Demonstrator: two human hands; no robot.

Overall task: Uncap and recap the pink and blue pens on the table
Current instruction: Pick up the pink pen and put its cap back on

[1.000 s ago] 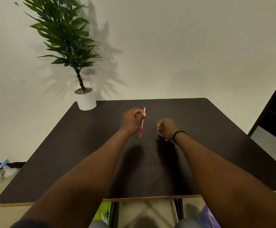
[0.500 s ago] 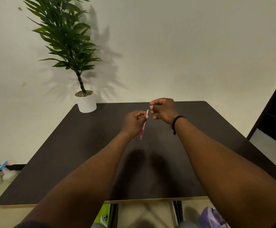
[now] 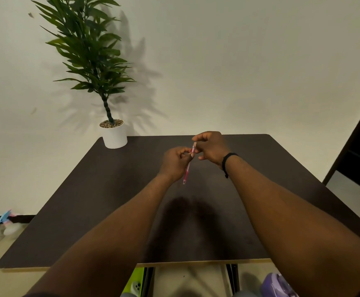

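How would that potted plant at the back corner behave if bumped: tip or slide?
The potted plant probably tips before it slides: the leafy stem rises well above a small white pot and leans right. The pebbles on top suggest some weight low down, which may steady it. It sits close to the table corner, so a shove could send it off.

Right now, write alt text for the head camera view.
Both hands hold a pink pen above a dark table: left hand grips the barrel, right hand pinches its top end. A potted plant stands at the far-left corner.
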